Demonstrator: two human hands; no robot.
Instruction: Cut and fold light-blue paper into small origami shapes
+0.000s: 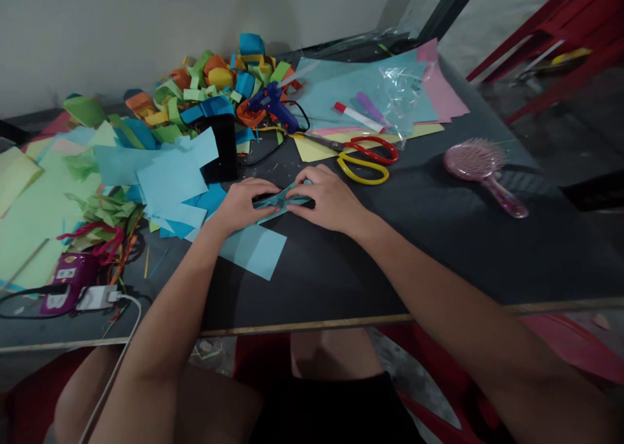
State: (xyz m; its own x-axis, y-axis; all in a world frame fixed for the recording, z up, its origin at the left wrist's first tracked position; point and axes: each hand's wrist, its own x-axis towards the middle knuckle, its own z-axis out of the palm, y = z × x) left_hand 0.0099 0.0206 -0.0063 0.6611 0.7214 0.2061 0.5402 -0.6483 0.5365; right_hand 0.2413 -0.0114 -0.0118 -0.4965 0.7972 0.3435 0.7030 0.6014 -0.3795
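Between my two hands is a folded blue paper piece (277, 203), raised slightly over the dark table. My left hand (244, 203) pinches its left end between thumb and fingers. The right end is pinched by my right hand (329, 200), with the fingertips of both hands close together. Below my left hand a flat light blue sheet (256, 250) lies on the table. More light blue squares (170, 181) are piled to the left, beside a black upright object (225, 148).
Scissors (365, 161), a blue glue gun (277, 109) and markers (359, 117) lie behind my hands. Curled paper strips (195, 93) are heaped at the back. A pink hairbrush (478, 164) is at right; a purple power strip (71, 278) with cables sits at left.
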